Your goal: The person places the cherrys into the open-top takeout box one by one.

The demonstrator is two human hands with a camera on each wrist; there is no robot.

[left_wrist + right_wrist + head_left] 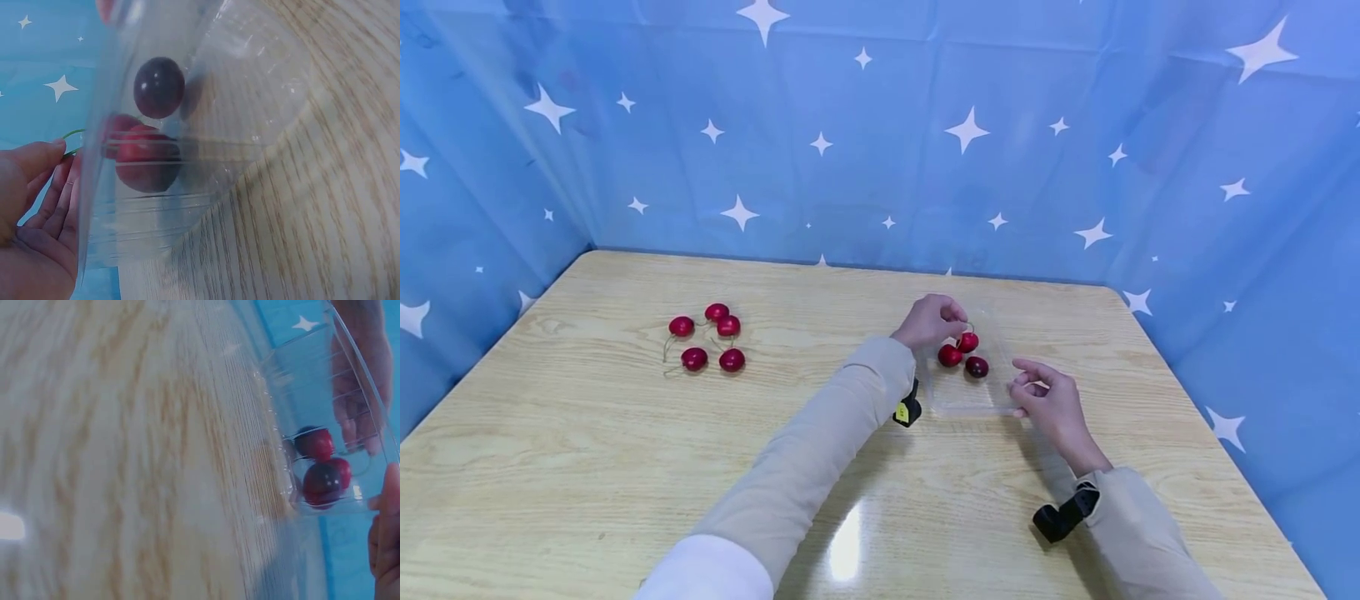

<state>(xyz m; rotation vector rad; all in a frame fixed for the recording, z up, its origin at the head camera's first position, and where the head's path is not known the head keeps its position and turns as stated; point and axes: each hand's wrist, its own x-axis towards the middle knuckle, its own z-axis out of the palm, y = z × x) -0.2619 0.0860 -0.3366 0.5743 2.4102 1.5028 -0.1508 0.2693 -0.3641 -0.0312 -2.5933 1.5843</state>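
Note:
A clear plastic container [966, 411] sits on the table with three cherries inside. My left hand [929, 322] reaches over its left side and pinches a green stem between thumb and forefinger, plain in the left wrist view. That stem leads to the red cherry [967, 342] at the back. Close by lie another red cherry [950, 357] and a darker cherry [977, 367]. At the container's right side, my right hand [1054, 406] holds the rim between thumb and curled fingers. The right wrist view catches only part of this hand [389, 531], at its edge.
Several red cherries with stems, among them one nearest the middle [732, 360], lie loose on the left of the wooden table [587, 433]. A blue curtain [865, 167] with white stars stands behind and at both sides.

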